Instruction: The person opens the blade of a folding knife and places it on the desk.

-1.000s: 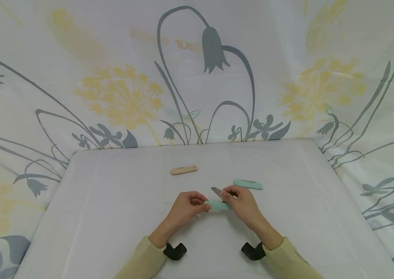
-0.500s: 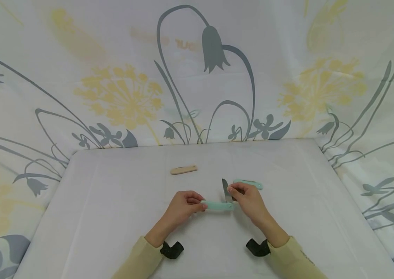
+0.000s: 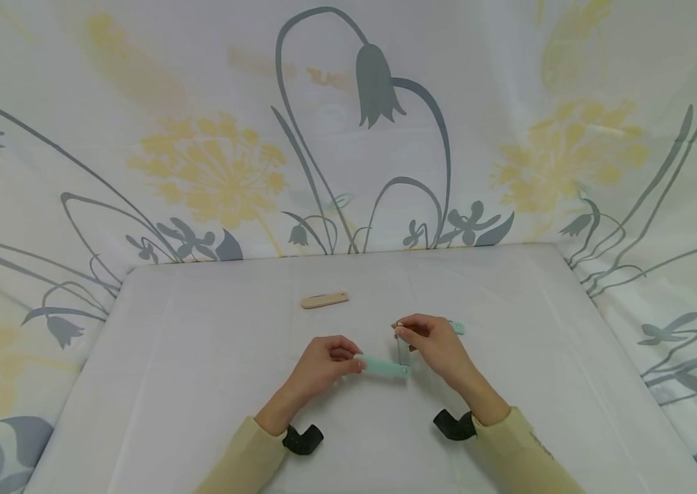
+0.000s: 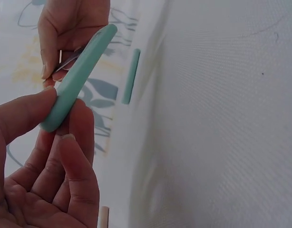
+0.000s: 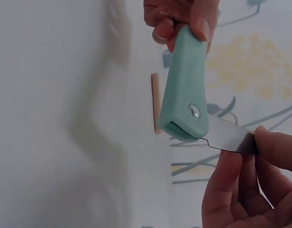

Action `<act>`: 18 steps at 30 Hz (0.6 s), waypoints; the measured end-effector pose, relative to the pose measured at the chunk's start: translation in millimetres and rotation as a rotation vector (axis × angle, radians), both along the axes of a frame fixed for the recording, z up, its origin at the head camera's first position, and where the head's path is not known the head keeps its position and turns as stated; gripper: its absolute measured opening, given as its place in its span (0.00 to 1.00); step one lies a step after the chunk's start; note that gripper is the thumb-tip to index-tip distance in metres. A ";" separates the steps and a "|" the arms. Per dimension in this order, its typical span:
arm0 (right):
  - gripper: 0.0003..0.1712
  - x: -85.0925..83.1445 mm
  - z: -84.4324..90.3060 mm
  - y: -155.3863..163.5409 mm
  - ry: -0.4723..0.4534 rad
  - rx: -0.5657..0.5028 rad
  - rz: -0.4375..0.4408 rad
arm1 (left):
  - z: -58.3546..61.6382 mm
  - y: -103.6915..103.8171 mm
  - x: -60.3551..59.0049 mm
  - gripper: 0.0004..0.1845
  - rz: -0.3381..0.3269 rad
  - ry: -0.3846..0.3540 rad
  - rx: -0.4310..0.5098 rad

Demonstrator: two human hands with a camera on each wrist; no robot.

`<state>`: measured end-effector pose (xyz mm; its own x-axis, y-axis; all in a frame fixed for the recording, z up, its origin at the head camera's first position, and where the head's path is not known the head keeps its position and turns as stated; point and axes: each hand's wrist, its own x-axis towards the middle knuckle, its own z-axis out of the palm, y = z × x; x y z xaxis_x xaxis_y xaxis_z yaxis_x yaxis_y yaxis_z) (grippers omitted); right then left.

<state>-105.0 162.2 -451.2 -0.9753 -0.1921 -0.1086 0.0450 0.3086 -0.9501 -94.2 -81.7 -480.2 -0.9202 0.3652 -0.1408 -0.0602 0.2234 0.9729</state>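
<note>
The left hand (image 3: 324, 360) pinches the butt end of a mint-green folding knife (image 3: 383, 366) between thumb and fingertips, holding it just above the table (image 3: 200, 384) near the middle of its front half. The right hand (image 3: 431, 341) grips the steel blade (image 5: 230, 136) between thumb and forefinger; the blade stands swung out at roughly a right angle to the handle, turning on a small silver rivet (image 5: 194, 111) at the handle's right end. No brand, label or lettering can be read on the handle or the blade in any view.

Just behind the right hand lies a second mint-green knife (image 3: 457, 328), folded, mostly hidden by the fingers in the head view. Farther back and to the left a beige folded knife (image 3: 324, 300) lies flat, well apart from both hands. Nothing lies between the hands and either spare knife.

The table is covered with a plain white cloth, and wide bare stretches run to both side edges and to the near edge. Behind it hangs a floral curtain (image 3: 219, 165) with grey stems and yellow blooms, meeting the far edge
</note>
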 end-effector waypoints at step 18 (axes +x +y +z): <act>0.13 2.3 -1.9 0.8 -0.043 -0.058 0.016 | -1.1 -1.0 -1.2 0.09 0.010 0.004 0.029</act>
<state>-102.7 163.0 -453.1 -0.9669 -0.2145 -0.1383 0.0815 0.2540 -0.9638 -95.3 -82.7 -481.3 -0.9244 0.3599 -0.1266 -0.0586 0.1941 0.9792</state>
